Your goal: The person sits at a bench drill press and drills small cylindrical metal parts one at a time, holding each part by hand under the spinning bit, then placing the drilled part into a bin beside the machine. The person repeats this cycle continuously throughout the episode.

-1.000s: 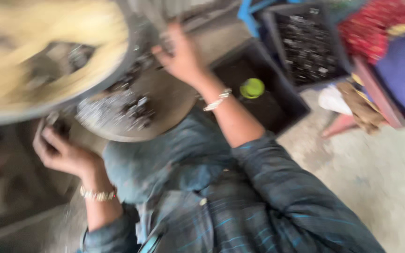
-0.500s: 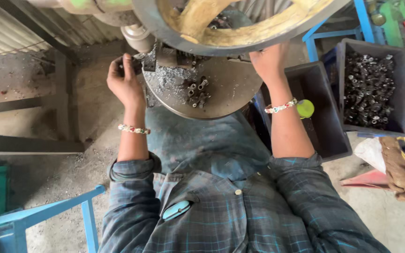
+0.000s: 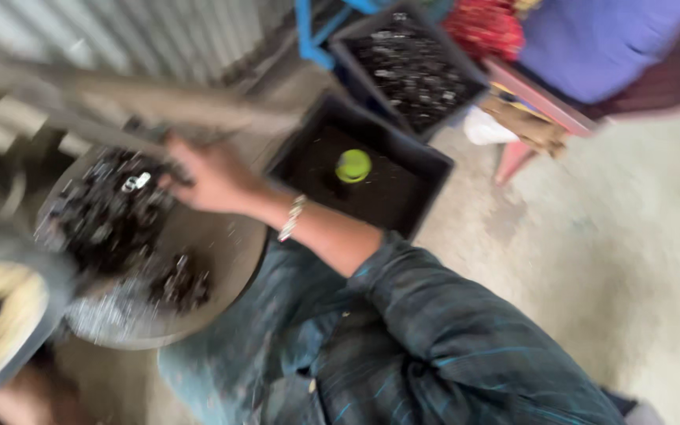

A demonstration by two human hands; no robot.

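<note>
Right hand (image 3: 212, 177) is laid on dark metal parts (image 3: 112, 208) heaped on round tray (image 3: 222, 260), fingers' closure blurred, indeterminable; left hand (image 3: 21, 401) barely seen; picking step judged underway.

I see dark metal parts (image 3: 112, 212) on grey tray (image 3: 222, 252), lime-green ball (image 3: 353, 166) in black bin (image 3: 426, 169), blue-striped dark sleeve (image 3: 450, 330), red cloth (image 3: 485, 27).

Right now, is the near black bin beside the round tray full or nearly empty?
Nearly empty: the near black bin shows a bare dark floor with only a small green ball in it, while the far bin is heaped with dark metal parts.
</note>
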